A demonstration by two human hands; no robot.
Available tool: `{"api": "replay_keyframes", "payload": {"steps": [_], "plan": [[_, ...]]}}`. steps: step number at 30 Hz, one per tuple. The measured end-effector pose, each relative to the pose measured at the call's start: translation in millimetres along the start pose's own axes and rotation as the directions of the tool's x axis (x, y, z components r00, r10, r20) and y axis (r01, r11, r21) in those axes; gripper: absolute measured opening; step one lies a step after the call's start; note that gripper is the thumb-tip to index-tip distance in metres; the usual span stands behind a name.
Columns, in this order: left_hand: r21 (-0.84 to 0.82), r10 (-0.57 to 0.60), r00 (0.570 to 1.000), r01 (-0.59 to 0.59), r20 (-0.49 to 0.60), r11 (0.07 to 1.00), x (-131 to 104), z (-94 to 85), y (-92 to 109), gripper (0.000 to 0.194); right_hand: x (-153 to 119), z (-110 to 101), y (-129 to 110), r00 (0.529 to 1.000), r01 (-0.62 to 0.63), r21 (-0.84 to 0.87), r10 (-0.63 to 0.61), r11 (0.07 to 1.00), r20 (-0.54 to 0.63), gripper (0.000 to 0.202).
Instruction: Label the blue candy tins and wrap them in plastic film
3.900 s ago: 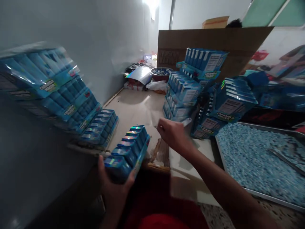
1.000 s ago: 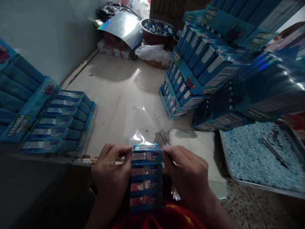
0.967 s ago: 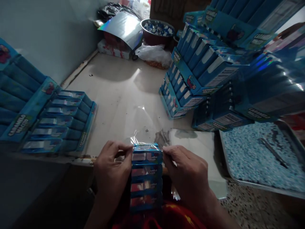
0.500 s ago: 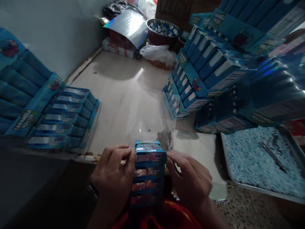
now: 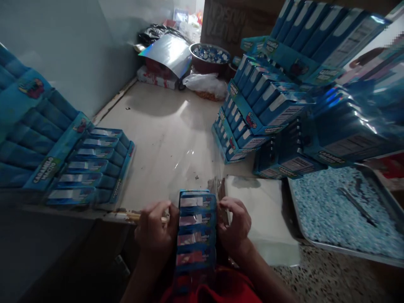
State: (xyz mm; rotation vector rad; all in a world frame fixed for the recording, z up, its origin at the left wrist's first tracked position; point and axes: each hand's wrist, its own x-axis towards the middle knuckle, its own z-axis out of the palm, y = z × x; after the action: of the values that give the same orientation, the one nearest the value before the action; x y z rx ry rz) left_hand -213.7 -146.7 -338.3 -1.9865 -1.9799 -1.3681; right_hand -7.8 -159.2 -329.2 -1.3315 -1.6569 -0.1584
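A blue display pack of several small candy boxes stands against the table edge in front of my body, with clear windows facing up. Thin clear plastic film spreads over the table from its far end. At the pack's left side, my left hand is closed, thumb and fingers pinching what looks like the film's edge. My right hand pinches in the same way on the right side, close to the pack's far corner. The film between the fingers is hard to see.
Stacked blue candy packs stand at left and right. A metal tray of blue-white bits with a metal tool lies at right, beside a pale sheet. Behind are a bowl and a plastic bag of brown bits.
Both hands have shifted slightly away from my body, and their fingers are more curled. The candy pack is turned so more of its windows show. The camera view has tilted up a little.
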Motion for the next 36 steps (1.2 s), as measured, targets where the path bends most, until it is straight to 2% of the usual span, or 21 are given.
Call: {"api": "replay_keyframes", "payload": {"steps": [2,4,6,7,10,13,16,19,21,23,28,29,31,33,35,36], "plan": [[-0.092,-0.163,0.984,0.17,0.074,0.981,4.3,10.6,-2.7,0.021,-1.5,7.1,2.7,0.994,-0.091,0.025,0.09,0.996,0.065,0.016],[-0.157,-0.269,0.931,0.312,0.248,0.937,9.1,18.6,-5.8,0.024,-1.6,11.6,5.0,0.969,-0.185,0.04,0.175,0.982,0.175,0.011],[-0.175,-0.297,0.864,0.393,0.408,0.903,11.5,21.6,-9.9,0.022,-1.4,13.6,7.1,0.939,-0.235,0.054,0.212,0.971,0.27,0.011],[-0.195,-0.281,0.845,0.402,0.455,0.894,11.3,21.2,-12.5,0.022,-1.6,14.0,8.2,0.931,-0.249,0.062,0.222,0.966,0.29,0.011],[-0.287,-0.153,0.856,0.326,0.494,0.901,7.8,17.1,-21.9,0.021,-3.2,14.4,11.5,0.901,-0.325,0.077,0.283,0.943,0.33,0.011],[-0.347,-0.023,0.881,0.21,0.472,0.914,5.8,15.7,-30.6,0.016,-6.0,13.9,14.2,0.848,-0.412,0.068,0.354,0.909,0.395,0.01],[-0.341,0.022,0.883,0.159,0.47,0.927,5.2,17.5,-35.4,0.012,-9.8,8.1,13.2,0.808,-0.478,0.101,0.392,0.872,0.439,0.009],[-0.31,0.061,0.887,0.096,0.459,0.946,-1.8,13.4,-37.3,0.019,-15.7,-6.0,6.7,0.795,-0.507,0.165,0.385,0.846,0.469,0.008],[-0.344,0.145,0.898,0.007,0.415,0.939,-12.3,3.9,-36.4,0.021,-22.5,-17.8,1.1,0.775,-0.502,0.17,0.354,0.848,0.524,0.011],[-0.388,0.202,0.891,-0.032,0.406,0.921,-26.2,-10.7,-33.4,0.022,-32.6,-29.0,-3.4,0.763,-0.457,0.143,0.304,0.878,0.571,0.018],[-0.434,0.156,0.829,0.113,0.538,0.894,-68.9,-52.6,-30.3,0.025,-65.3,-55.3,-6.3,0.791,-0.28,0.155,0.136,0.947,0.596,0.026],[-0.454,0.164,0.818,0.129,0.551,0.882,-79.1,-59.9,-32.1,0.025,-71.5,-62.0,-6.6,0.787,-0.265,0.176,0.107,0.948,0.608,0.027],[-0.497,0.186,0.791,0.166,0.583,0.852,-100.6,-73.5,-35.8,0.025,-82.7,-76.9,-7.2,0.745,-0.278,0.215,0.069,0.936,0.663,0.028],[-0.501,0.11,0.756,0.31,0.646,0.808,-122.0,-85.8,-35.4,0.027,-92.8,-91.7,-7.0,0.679,-0.312,0.261,0.022,0.914,0.734,0.03],[-0.463,-0.041,0.693,0.524,0.72,0.714,-140.2,-96.6,-28.7,0.029,-102.3,-103.8,-5.7,0.622,-0.321,0.321,-0.057,0.891,0.781,0.032],[-0.447,-0.104,0.661,0.606,0.743,0.658,-147.1,-101.1,-23.4,0.03,-106.8,-108.6,-5.0,0.61,-0.32,0.348,-0.089,0.881,0.787,0.033]]}}
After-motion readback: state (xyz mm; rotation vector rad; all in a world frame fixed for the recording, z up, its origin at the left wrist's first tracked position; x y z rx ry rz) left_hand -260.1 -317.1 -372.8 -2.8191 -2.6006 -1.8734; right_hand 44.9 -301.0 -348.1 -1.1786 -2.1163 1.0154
